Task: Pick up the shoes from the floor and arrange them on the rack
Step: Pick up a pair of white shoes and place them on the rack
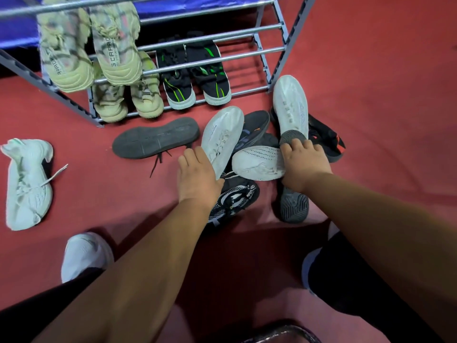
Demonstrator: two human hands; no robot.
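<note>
Shoes (222,134) (white ones) are clutched, fingers (299,145) curled, by left hand (197,177) and right hand (305,167).

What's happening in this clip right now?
A person crouches over a pile of shoes on the red floor. The left hand grips a white sneaker; the right hand reaches into the pile, its grasp unclear. The rack already holds two beige pairs and a black-and-green pair.
</note>
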